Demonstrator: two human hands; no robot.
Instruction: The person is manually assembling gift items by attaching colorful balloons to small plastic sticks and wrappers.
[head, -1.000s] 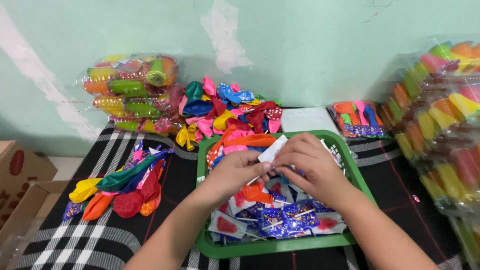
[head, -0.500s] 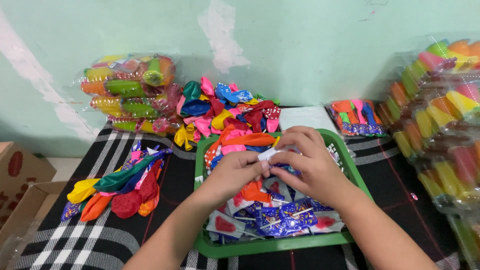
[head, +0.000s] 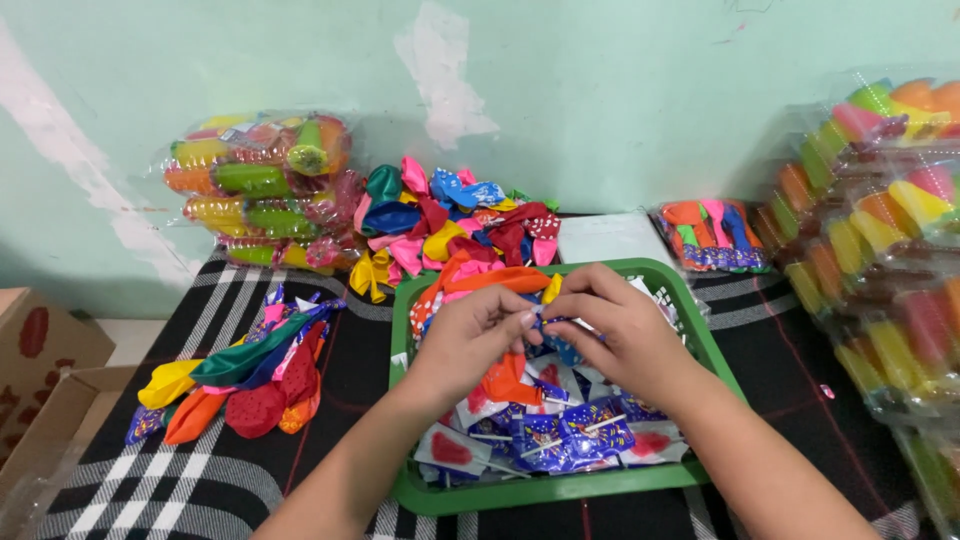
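Both my hands meet over a green tray [head: 700, 340] on the checked cloth. My left hand [head: 470, 335] and my right hand [head: 615, 330] pinch together a small blue and white packet [head: 548, 318], mostly hidden by the fingers. Under them the tray holds several flat balloon packets [head: 560, 440] with blue printed tops, plus loose orange balloons [head: 480, 282] at its far end.
A heap of loose coloured balloons [head: 450, 225] lies behind the tray. More balloons [head: 240, 375] lie at the left. Bagged bundles [head: 260, 185] sit at the back left, stacked bags [head: 880, 230] at the right, a small pack [head: 712, 235] and white card [head: 610, 238] behind, cardboard boxes [head: 40, 380] far left.
The white packet held up over the tray a second ago has been folded down small between both hands, which have closed together and lowered slightly.
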